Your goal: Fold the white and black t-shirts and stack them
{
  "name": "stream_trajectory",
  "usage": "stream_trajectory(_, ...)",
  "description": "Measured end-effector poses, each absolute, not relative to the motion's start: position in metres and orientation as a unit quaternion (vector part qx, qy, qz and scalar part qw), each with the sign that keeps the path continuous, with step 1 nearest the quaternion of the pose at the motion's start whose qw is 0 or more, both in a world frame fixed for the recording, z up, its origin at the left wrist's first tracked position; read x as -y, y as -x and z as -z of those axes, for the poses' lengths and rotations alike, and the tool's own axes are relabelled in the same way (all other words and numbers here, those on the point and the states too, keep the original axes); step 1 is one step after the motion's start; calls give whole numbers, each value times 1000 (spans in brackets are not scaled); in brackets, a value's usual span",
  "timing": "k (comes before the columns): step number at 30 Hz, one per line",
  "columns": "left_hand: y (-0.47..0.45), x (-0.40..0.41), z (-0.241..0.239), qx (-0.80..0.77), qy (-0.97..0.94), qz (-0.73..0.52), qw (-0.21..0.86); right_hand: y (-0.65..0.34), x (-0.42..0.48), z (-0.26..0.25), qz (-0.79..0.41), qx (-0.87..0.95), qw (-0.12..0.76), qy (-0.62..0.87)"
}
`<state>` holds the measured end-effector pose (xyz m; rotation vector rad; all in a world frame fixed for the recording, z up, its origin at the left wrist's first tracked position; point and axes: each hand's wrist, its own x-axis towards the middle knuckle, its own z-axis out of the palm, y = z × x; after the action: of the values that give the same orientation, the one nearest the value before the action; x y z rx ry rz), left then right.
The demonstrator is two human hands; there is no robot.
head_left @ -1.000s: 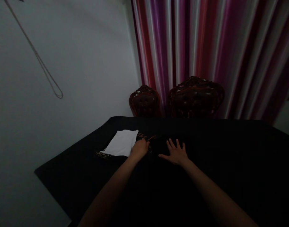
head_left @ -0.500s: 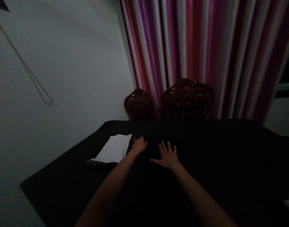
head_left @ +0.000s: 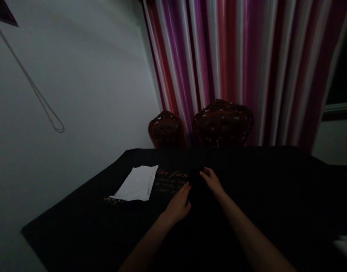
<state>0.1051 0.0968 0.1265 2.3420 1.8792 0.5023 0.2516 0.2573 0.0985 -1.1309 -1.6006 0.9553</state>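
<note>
A black garment with gold lettering (head_left: pixel 170 181) lies on the black-covered table (head_left: pixel 77 223) in very dim light. My left hand (head_left: pixel 179 204) rests on its dark fabric just right of the lettering, fingers stretched forward and flat. My right hand (head_left: pixel 211 180) lies a little farther back on the same dark cloth, fingers bent down onto it; I cannot make out whether they pinch the fabric. A folded white cloth (head_left: pixel 136 184) sits to the left of the lettering, on top of a patterned dark piece (head_left: pixel 111 200).
Two carved dark-red chairs (head_left: pixel 223 124) stand behind the table, in front of striped pink and purple curtains (head_left: pixel 233 56). A white wall (head_left: pixel 77 94) with a hanging cord (head_left: pixel 40 98) is on the left. Something pale (head_left: pixel 345 245) shows at the lower right edge.
My left hand has drawn back toward me from beside the white cloth, uncovering the gold lettering. My right hand has moved forward and its spread fingers have curled down.
</note>
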Motion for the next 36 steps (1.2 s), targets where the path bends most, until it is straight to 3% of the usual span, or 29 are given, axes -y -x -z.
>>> stream_trajectory(5, -106, -93, -116, -604, -785, -134, 30, -241, -231, -102, -251, 773, 406, 419)
stream_trajectory(8, -109, -92, -116, -609, -786, -110, 13, -241, -220, -102, -72, 865, 272, 415)
stream_trajectory(10, -109, -91, -114, -612, -784, -103, 9, -241, -216, -99, -14, 879, 194, 435)
stream_trajectory(15, -107, -93, -109, -618, -779, -109, 13, -241, -216, -90, -8, 870, 131, 476)
stream_trajectory(36, -139, -94, -110, -650, -756, -67, 25, -258, -220, -102, -38, 884, 112, 452)
